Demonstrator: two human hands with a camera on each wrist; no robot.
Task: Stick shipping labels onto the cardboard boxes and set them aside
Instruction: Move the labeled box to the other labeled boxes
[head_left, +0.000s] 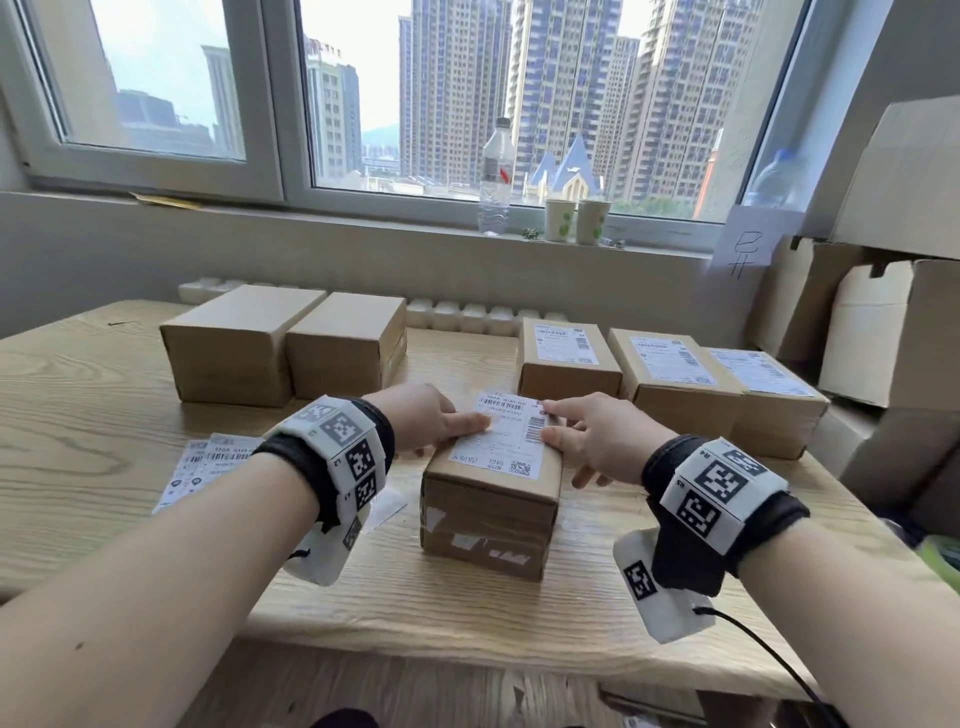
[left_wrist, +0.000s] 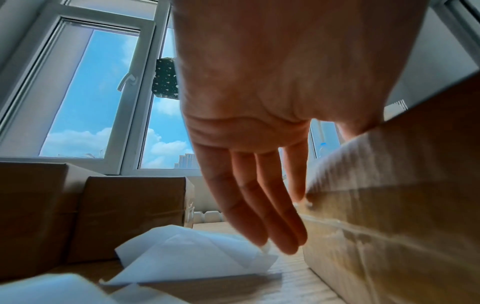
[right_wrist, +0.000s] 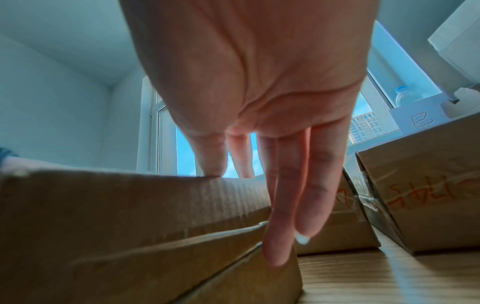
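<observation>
A small cardboard box (head_left: 488, 514) stands in the middle of the wooden table (head_left: 104, 395), with a white shipping label (head_left: 501, 441) lying on its top. My left hand (head_left: 447, 421) presses the label's left edge with a straight forefinger. My right hand (head_left: 566, 431) presses the label's right edge with thumb and forefinger. In the left wrist view my left hand's other fingers (left_wrist: 262, 205) hang straight beside the box (left_wrist: 389, 216). In the right wrist view the thumb (right_wrist: 210, 162) rests on the box's (right_wrist: 130, 216) top edge and the other fingers reach down its side. Neither hand grips anything.
Two plain boxes (head_left: 234, 343) (head_left: 348, 345) stand at the back left. Three labelled boxes (head_left: 566, 358) (head_left: 675, 374) (head_left: 769, 395) line the back right. Spare labels (head_left: 208, 467) lie at the left, crumpled backing paper (left_wrist: 192, 253) beside them. Large cartons (head_left: 883, 332) crowd the right edge.
</observation>
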